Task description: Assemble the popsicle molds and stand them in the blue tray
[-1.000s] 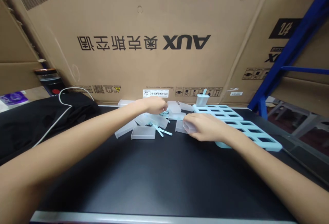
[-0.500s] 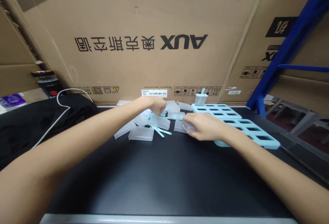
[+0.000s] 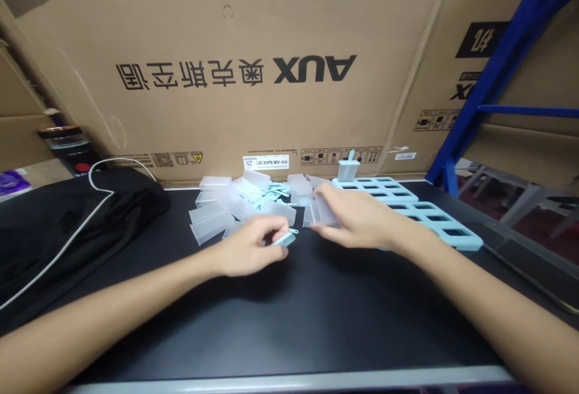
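Pinched in my left hand (image 3: 257, 244) is a light blue popsicle stick lid (image 3: 284, 239), held just above the table in front of the pile. My right hand (image 3: 357, 216) grips a frosted clear popsicle mould (image 3: 323, 210) by its sides, its end facing left. Several more clear moulds (image 3: 212, 222) lie jumbled behind my left hand, with light blue popsicle sticks (image 3: 274, 192) heaped among them. Beyond my right hand, a mould with its blue stick lid fitted (image 3: 348, 169) stands upright in a light blue tray with rectangular openings (image 3: 414, 196).
A second blue tray (image 3: 470, 242) lies nearer, partly behind my right wrist. Black cloth (image 3: 104, 213) with a white cable (image 3: 76, 240) covers the table's left end. A large cardboard box (image 3: 203, 116) walls off the back, and a blue metal frame (image 3: 493, 80) rises at right.
My left hand has come back from the pile toward me, carrying a blue stick lid. My right hand still grips the mould, which now shows more. The view has shifted slightly.
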The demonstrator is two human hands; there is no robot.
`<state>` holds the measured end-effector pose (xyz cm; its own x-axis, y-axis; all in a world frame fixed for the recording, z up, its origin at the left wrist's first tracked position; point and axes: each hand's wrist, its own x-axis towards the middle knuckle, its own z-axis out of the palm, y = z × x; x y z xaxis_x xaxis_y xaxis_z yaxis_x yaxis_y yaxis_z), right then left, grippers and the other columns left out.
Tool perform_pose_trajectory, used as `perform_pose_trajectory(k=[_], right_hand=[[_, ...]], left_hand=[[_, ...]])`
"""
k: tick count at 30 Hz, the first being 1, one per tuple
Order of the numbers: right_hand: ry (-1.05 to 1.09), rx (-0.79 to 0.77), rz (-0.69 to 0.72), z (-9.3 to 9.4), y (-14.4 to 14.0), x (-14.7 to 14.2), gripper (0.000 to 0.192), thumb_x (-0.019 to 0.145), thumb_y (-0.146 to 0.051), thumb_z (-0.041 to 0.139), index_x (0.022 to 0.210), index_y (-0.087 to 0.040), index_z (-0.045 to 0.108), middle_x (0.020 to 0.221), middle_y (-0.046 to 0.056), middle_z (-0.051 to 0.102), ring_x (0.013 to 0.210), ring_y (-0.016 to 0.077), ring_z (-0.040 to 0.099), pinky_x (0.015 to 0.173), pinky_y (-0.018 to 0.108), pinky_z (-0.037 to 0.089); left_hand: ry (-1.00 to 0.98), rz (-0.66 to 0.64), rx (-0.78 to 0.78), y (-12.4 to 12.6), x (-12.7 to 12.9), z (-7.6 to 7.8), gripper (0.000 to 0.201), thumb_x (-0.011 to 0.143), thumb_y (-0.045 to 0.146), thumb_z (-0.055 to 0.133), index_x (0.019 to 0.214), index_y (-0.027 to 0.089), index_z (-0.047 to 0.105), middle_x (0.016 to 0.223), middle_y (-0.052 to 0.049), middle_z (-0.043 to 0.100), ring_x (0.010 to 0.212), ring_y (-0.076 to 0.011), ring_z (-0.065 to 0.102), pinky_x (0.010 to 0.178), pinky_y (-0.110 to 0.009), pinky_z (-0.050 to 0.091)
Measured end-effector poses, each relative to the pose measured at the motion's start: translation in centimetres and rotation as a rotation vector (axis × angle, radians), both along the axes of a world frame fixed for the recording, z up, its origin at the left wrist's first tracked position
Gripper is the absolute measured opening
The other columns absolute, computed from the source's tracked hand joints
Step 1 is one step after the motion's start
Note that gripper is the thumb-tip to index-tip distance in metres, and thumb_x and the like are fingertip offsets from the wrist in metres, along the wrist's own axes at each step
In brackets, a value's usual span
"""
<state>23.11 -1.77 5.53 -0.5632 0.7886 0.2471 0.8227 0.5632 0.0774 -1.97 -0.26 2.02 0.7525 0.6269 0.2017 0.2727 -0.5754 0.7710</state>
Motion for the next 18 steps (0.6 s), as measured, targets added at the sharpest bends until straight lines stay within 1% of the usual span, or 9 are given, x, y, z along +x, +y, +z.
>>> perform_pose_trajectory(k=[1,3,5,6,9,11,13,15,18], right_hand=[[0.005,-0.021,0.042,0.0,-0.4,-0.2,0.039,0.090,-0.048,0.051,0.114,-0.017,0.050,0.101,0.010,0.065,0.082,0.0238,0.063,0.066,0.033,0.044],[0.017,-0.054,0.136,-0.1,-1.0,-0.6,0.048,0.090,-0.041,0.051,0.129,-0.014,0.046,0.119,0.015,0.062,0.100,0.0264,0.063,0.081,0.038,0.049],[0.029,-0.054,0.198,-0.3,-1.4,-1.1,0.061,0.091,-0.038,0.050,0.144,-0.010,0.035,0.136,0.019,0.054,0.117,0.0288,0.058,0.095,0.042,0.048],[0.031,-0.047,0.214,-0.5,-1.6,-1.3,0.066,0.092,-0.039,0.049,0.148,-0.009,0.030,0.141,0.020,0.050,0.123,0.0297,0.055,0.100,0.044,0.047],[0.034,-0.019,0.215,-1.1,-1.9,-2.3,0.071,0.096,-0.046,0.046,0.154,-0.011,0.023,0.147,0.020,0.046,0.127,0.0316,0.054,0.099,0.047,0.049],[0.041,0.018,0.224,-1.4,-1.9,-3.1,0.072,0.095,-0.048,0.047,0.154,-0.013,0.024,0.144,0.020,0.049,0.120,0.0323,0.059,0.091,0.047,0.054],[0.076,0.076,0.249,-1.8,-1.9,-3.8,0.070,0.093,-0.045,0.052,0.152,-0.012,0.030,0.137,0.020,0.056,0.112,0.0316,0.064,0.084,0.045,0.057],[0.135,0.120,0.267,-2.1,-2.0,-4.3,0.065,0.091,-0.039,0.055,0.147,-0.011,0.038,0.128,0.020,0.060,0.106,0.0299,0.065,0.079,0.042,0.058],[0.195,0.129,0.250,-2.6,-2.0,-4.9,0.060,0.090,-0.035,0.056,0.143,-0.011,0.043,0.119,0.019,0.063,0.096,0.0271,0.067,0.075,0.041,0.058]], left_hand=[[-0.041,-0.034,-0.091,-0.5,-0.3,-0.9,0.023,0.083,0.021,0.053,0.068,0.018,0.036,0.073,0.002,0.048,0.066,-0.0106,0.045,0.061,-0.024,0.036],[-0.154,-0.095,-0.313,-0.7,-0.7,-2.4,0.016,0.089,0.027,0.047,0.077,0.018,0.041,0.078,-0.001,0.054,0.063,-0.0109,0.048,0.057,-0.024,0.037],[-0.317,-0.100,-0.475,-0.3,-0.7,-3.4,0.017,0.093,0.032,0.046,0.085,0.021,0.036,0.077,0.002,0.052,0.054,-0.0083,0.043,0.050,-0.022,0.030],[-0.400,-0.081,-0.516,-0.1,-0.6,-3.7,0.020,0.095,0.035,0.046,0.087,0.022,0.033,0.074,0.004,0.048,0.050,-0.0069,0.037,0.048,-0.021,0.025],[-0.536,0.013,-0.495,-0.2,-0.3,-3.8,0.025,0.100,0.047,0.042,0.096,0.025,0.030,0.069,0.009,0.033,0.049,-0.0060,0.024,0.048,-0.021,0.018],[-0.519,0.084,-0.443,-0.8,-0.1,-3.6,0.031,0.100,0.055,0.038,0.111,0.026,0.032,0.069,0.008,0.032,0.051,-0.0072,0.026,0.050,-0.022,0.022],[-0.454,0.148,-0.402,-1.4,0.1,-3.6,0.044,0.098,0.061,0.034,0.123,0.025,0.033,0.067,0.007,0.034,0.054,-0.0093,0.031,0.053,-0.023,0.029],[-0.369,0.176,-0.363,-1.7,0.1,-3.7,0.052,0.097,0.066,0.029,0.123,0.022,0.038,0.065,0.006,0.037,0.058,-0.0112,0.035,0.057,-0.026,0.034],[-0.275,0.147,-0.353,-1.6,0.0,-4.1,0.060,0.094,0.072,0.023,0.111,0.019,0.045,0.063,0.006,0.039,0.057,-0.0115,0.037,0.058,-0.026,0.038]])
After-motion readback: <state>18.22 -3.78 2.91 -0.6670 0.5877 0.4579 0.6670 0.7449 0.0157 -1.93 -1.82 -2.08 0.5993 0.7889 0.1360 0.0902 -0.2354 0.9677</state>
